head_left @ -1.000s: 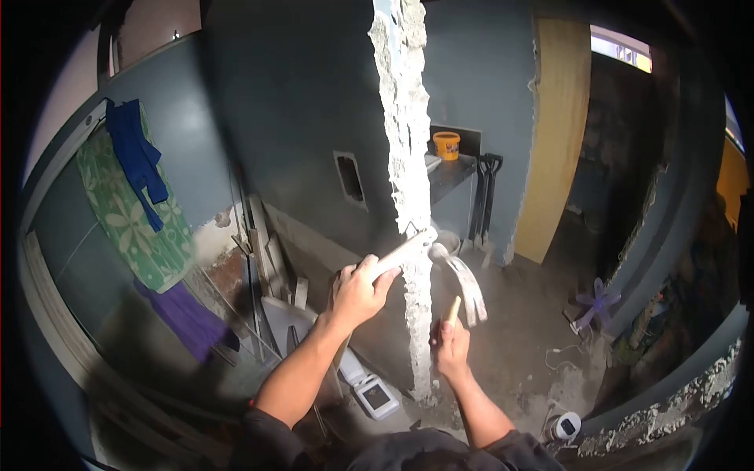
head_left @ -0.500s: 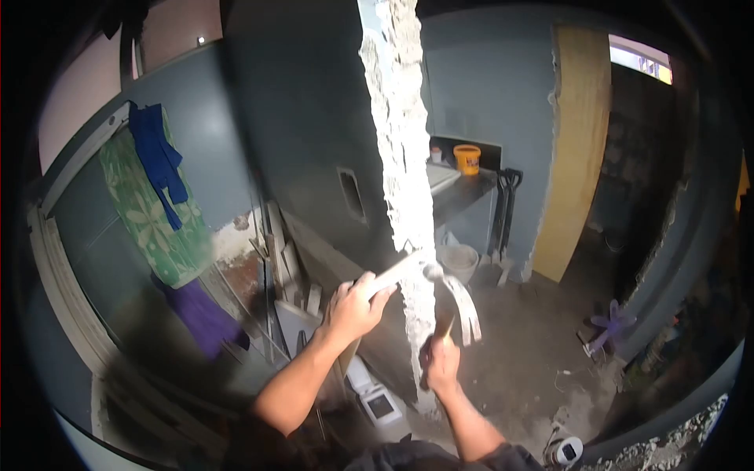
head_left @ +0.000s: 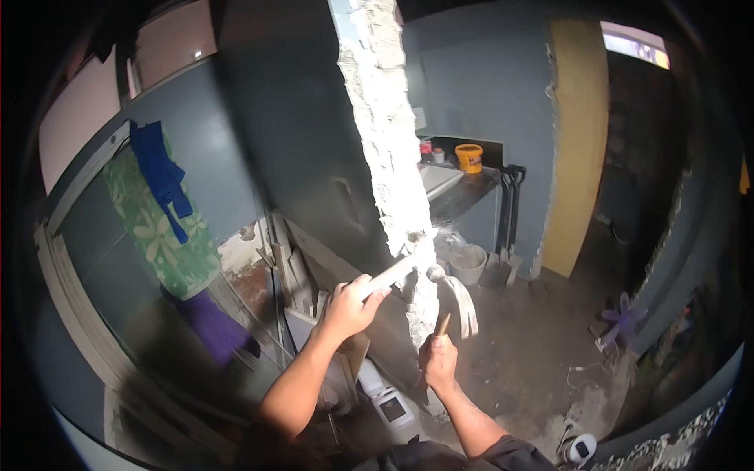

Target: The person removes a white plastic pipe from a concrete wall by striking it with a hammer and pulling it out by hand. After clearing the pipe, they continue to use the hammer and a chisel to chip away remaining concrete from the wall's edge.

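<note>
You have a pale, straight bar (head_left: 389, 276) slanting up to the right, its far end at the rough, white, broken wall edge (head_left: 386, 133); whether the two touch cannot be told. Your left hand (head_left: 351, 308) is wrapped around the bar's lower part, fingers curled and pressed together. Your right hand (head_left: 440, 361) grips the wooden handle of a worn, whitish metal claw hammer (head_left: 458, 297) in a fist. The hammer's round face sits just beside the wall edge, near the bar's far end, with its claw curving down to the right. Beyond, on the dark, smooth counter (head_left: 471, 195), a yellow-orange plastic bucket (head_left: 469, 159) stands near the back right corner, and a white, flat-rimmed basin (head_left: 441, 181) lies left of it, partly hidden by the wall edge. Below the counter's front edge is a whitish, round bucket (head_left: 469, 267); two dark-handled shovels (head_left: 510, 208) lean by its right edge. Off to your left hang a green, flower-patterned towel (head_left: 163, 243) and a blue cloth (head_left: 159, 169)
</note>
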`<state>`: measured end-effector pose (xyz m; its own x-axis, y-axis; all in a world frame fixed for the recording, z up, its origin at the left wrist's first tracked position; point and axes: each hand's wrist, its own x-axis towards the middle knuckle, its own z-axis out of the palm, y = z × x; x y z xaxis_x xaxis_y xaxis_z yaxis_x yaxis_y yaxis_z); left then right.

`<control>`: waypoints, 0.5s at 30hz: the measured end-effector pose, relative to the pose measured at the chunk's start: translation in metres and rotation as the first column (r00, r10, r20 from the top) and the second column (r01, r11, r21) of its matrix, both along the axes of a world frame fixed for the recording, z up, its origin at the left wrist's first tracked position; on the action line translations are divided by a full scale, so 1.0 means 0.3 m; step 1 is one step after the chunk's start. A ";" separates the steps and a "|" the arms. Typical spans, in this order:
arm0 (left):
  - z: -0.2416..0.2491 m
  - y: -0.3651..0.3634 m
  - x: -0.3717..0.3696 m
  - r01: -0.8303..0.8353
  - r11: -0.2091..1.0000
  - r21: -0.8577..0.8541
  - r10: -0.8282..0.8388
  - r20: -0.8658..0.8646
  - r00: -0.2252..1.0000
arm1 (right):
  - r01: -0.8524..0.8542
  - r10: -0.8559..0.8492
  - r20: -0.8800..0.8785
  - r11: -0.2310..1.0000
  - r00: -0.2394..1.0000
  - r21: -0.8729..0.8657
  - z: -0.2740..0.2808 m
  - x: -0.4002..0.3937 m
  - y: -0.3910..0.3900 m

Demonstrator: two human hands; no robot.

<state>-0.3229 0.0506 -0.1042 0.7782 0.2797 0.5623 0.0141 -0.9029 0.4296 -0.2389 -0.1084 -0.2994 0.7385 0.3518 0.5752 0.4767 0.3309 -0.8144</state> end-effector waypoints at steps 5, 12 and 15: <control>0.029 0.051 0.015 0.159 0.987 0.018 -0.159 0.035 0.987 | 0.013 0.002 -0.186 0.996 0.983 0.083 -0.071 -0.045 -0.055; -0.080 0.129 0.038 0.260 0.946 0.193 -0.302 0.237 0.924 | 0.051 -0.059 -0.163 0.997 0.985 -0.054 -0.172 -0.051 -0.058; -0.047 0.111 -0.019 0.250 0.954 0.164 -0.289 0.291 0.912 | 0.056 -0.070 -0.185 0.995 0.980 -0.077 -0.136 -0.066 -0.086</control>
